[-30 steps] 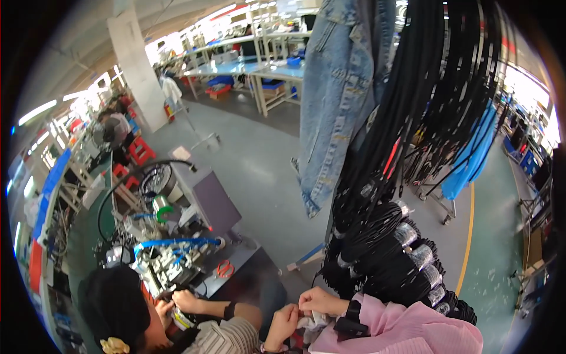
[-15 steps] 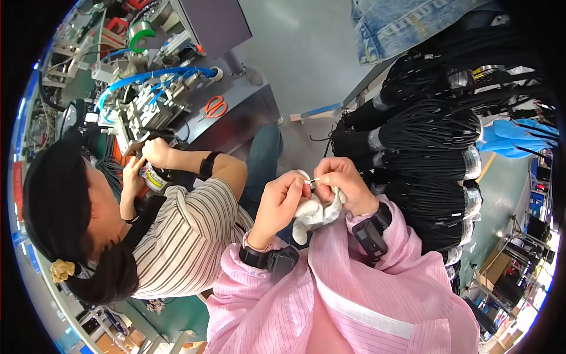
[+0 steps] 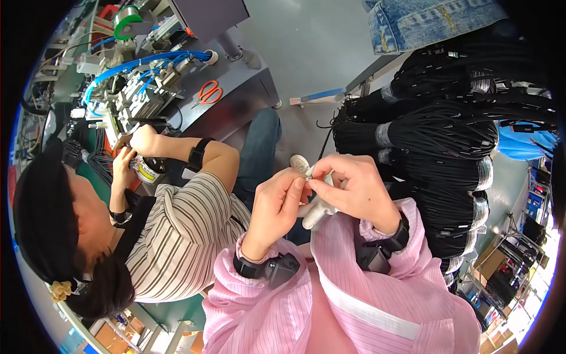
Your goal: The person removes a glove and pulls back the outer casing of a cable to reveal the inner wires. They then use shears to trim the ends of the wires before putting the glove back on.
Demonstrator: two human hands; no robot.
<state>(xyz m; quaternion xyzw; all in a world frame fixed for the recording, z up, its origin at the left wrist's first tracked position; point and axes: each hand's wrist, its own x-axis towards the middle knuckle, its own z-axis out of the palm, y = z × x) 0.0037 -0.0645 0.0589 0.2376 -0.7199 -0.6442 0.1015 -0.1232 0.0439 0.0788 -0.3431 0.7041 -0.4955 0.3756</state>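
Note:
My left hand (image 3: pixel 274 205) and my right hand (image 3: pixel 361 192) meet in front of my chest, both closed in a pinch. Between their fingertips is a small pale bit of a white glove (image 3: pixel 317 216). The crumpled glove hangs below and behind my fingers, and part of it is hidden by my right hand. One rounded white end (image 3: pixel 299 162) sticks up beyond the fingertips. Dark straps with small black devices sit on both my wrists.
At left a co-worker in a striped shirt (image 3: pixel 183 236) works at a machine with blue tubes (image 3: pixel 141 62). Orange-handled scissors (image 3: pixel 210 92) lie on the grey bench (image 3: pixel 236 88). Bundled black cables (image 3: pixel 436 133) hang at right, near folded denim (image 3: pixel 436 23).
My right hand has turned over and covers more of the glove, its fingers curled toward my left fingertips. The glove has shifted, and the view has moved slightly.

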